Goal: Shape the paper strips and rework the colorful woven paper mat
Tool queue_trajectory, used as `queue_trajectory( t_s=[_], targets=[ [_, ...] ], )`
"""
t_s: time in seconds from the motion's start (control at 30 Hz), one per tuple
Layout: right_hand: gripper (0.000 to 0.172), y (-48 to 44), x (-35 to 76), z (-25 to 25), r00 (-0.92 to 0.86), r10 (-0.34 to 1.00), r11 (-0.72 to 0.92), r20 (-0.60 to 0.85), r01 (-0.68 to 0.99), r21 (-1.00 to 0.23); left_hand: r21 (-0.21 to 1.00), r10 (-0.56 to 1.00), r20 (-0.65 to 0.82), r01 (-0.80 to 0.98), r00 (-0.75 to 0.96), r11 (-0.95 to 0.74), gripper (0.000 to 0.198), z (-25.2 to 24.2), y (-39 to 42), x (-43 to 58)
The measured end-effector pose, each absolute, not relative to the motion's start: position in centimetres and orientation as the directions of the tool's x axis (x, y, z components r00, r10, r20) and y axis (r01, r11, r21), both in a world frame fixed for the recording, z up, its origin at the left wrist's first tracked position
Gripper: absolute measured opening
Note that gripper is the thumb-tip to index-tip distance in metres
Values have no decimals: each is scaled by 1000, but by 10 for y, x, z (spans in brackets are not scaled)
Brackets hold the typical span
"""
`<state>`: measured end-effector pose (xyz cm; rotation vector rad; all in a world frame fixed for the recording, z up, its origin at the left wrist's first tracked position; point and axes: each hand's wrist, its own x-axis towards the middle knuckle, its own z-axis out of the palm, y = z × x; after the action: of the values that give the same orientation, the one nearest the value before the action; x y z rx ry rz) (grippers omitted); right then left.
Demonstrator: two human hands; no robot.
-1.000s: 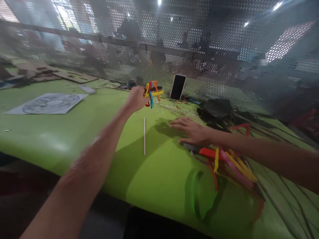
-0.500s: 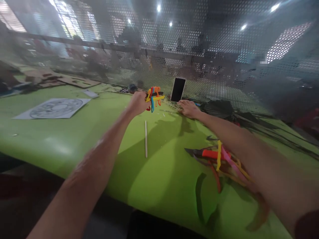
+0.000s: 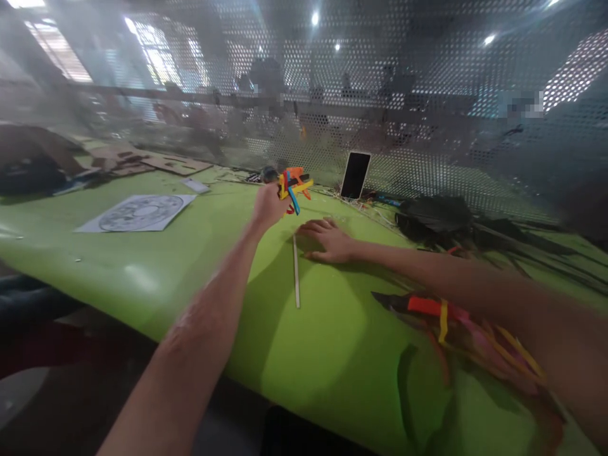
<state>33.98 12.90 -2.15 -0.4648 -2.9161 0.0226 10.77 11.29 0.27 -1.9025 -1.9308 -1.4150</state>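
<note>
My left hand (image 3: 270, 204) is closed around a bundle of coloured strips (image 3: 295, 182), orange, yellow, red and blue, with a dark piece among them. It is held up over the far part of the table. My right hand (image 3: 329, 240) lies low over the green tabletop, palm down with fingers spread. Its fingertips are at the far end of a thin pale stick (image 3: 297, 275), which lies pointing away from me; whether they touch it I cannot tell. Beneath my right forearm lies a dark-tipped tool with a red handle (image 3: 424, 306), tangled with yellow, pink and orange strips.
A printed sheet with a round pattern (image 3: 140, 213) lies to the left, with cut cardboard (image 3: 178, 163) behind it. A phone-like dark screen (image 3: 356, 175) leans against the perforated metal panel (image 3: 285, 95). Dark leafy material (image 3: 437, 215) lies at right. The table's front edge curves below.
My right hand has moved from beside the dark screen back toward me and left, to the stick's far end. My left hand still holds the strips. The whole view has shifted slightly.
</note>
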Motion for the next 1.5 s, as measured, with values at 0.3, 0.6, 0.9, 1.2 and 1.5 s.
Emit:
queue_trajectory(
  t_s=[0.3,0.6,0.9,1.2,1.5],
  targets=[
    [69,249,348,-14,-635,713,641,297,762,90,547,673,657,829,-339,-117,10,10,106,88],
    [66,188,266,-17,-852,499,857,159,513,56,555,466,780,806,-418,-206,13,53,83,102],
    [60,248,270,-16,-678,693,669,246,732,131,507,511,778,845,-364,-170,14,54,81,108],
    [61,235,362,-8,-866,469,832,176,500,242,487,560,768,851,-311,-195,4,72,70,123],
    [64,245,413,13,-677,663,665,320,729,164,500,560,764,842,-320,-201,4,72,66,137]
  ],
)
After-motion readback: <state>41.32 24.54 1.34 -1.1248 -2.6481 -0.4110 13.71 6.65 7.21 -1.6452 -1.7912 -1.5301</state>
